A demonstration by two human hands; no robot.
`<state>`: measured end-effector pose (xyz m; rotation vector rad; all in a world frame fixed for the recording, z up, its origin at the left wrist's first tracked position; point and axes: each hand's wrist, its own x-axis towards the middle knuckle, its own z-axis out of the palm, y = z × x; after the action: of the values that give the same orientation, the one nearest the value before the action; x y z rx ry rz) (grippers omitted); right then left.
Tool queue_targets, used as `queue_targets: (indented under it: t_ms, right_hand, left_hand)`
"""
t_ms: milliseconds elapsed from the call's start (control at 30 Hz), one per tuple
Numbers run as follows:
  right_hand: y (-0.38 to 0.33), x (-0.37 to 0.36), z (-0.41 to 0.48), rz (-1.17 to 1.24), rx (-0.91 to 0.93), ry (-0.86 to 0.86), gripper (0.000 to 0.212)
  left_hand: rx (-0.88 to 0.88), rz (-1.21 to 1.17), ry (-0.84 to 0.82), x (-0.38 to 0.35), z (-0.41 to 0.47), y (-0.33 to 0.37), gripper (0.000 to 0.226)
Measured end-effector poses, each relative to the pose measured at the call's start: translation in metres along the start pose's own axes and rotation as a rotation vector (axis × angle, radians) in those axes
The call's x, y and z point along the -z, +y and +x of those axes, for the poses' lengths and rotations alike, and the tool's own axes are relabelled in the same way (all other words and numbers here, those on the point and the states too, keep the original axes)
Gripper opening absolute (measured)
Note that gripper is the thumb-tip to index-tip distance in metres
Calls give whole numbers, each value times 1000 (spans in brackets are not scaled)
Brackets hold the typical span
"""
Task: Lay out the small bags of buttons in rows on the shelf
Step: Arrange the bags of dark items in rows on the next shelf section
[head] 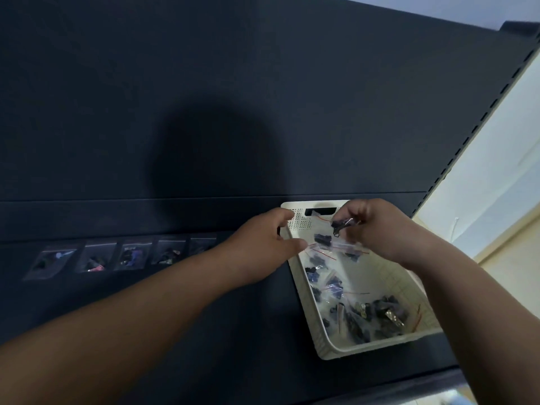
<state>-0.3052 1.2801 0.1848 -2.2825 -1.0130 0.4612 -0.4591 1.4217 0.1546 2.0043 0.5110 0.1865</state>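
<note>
Your right hand (377,229) pinches 1 bag (342,225) over the basket (327,344). Your left hand (263,244) hovers loose-fingered at its rim. 5 bags (133,255) sit rowed on the shelf (175,317). The film is probably light, slick and floppy, so pinch the top edge.

left grip (263,244): fingers loosely spread | right grip (377,229): fingertips pinched together (both arms outstretched)

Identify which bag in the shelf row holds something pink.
The second bag from the left; pink shows at its lower edge, while the others look dark or bluish.
</note>
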Motion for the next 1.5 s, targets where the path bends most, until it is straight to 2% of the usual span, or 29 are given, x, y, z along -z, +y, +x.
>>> queue_targets:
  t_ms: [133, 267, 333, 400, 567, 667, 767, 833, 967, 1033, 1133, 1233, 1500]
  right_hand:
    - [-14, 7, -6, 225, 30, -86, 17]
    - [-35, 6, -10, 588, 55, -256, 18]
    - [-45, -2, -10, 675, 43, -317, 21]
    - [-53, -17, -7, 652, 20, -319, 24]
    - [-69, -72, 9, 416, -27, -230, 22]
    - [-74, -104, 21, 157, -37, -189, 23]
    - [-73, -124, 33, -75, -75, -292, 17]
    - [-69, -131, 39, -166, -101, -331, 23]
    - [-67, -132, 44, -239, -78, -177, 30]
    - [-68, -128, 47, -233, -50, -79, 28]
    - [-68, -120, 46, -131, -22, 34, 27]
    - [-66, -113, 44, -64, 17, 60, 24]
    - [-57, -103, 38, 71, 78, 102, 20]
  left_hand:
    - [15, -101, 21, 4, -3, 5, 58]
    - [33, -230, 2, 13, -9, 7, 42]
    - [77, -232, 0, 19, -14, 4, 25]
    - [127, -244, 22, 25, -19, -4, 5]
    - [244, -192, 143, 36, -32, -40, 9]
    - [327, -117, 185, 34, -37, -65, 5]
    - [379, 117, 164, 31, -45, -81, 14]
    - [366, 308, 138, 31, -55, -83, 21]
    - [129, 633, 162, 24, -66, -84, 40]
    - [-9, 755, 67, 18, -65, -86, 51]
    - [-80, 857, -82, 8, -59, -89, 62]
    - [-45, 913, -160, 2, -48, -95, 69]
    - [-58, 960, -211, 13, -16, -108, 82]
